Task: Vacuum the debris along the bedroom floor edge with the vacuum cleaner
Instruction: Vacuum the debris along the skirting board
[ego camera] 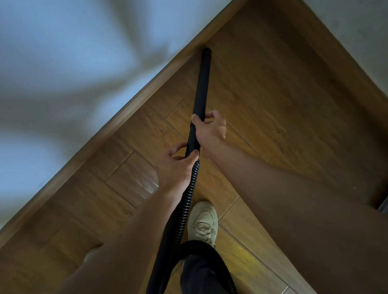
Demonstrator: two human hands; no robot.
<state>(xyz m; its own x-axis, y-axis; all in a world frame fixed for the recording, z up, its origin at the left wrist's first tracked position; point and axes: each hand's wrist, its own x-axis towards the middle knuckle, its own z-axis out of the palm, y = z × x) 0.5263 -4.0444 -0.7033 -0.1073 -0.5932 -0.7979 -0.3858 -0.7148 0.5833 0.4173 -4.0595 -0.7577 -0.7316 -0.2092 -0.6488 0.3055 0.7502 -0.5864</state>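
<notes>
A black vacuum tube (202, 84) runs from the middle of the view up to the wooden baseboard (129, 109), its tip (206, 51) touching the floor edge. My right hand (210, 129) grips the tube higher up. My left hand (178, 164) holds the tube's lower end, where the ribbed black hose (180, 218) starts. The hose loops down past my leg. No debris is discernible on the floor.
Wood-plank floor (264, 88) fills the middle. A white wall (62, 63) rises on the left and another wall (360, 17) at the upper right; they meet in a corner at the top. My beige shoe (204, 222) stands below the hands.
</notes>
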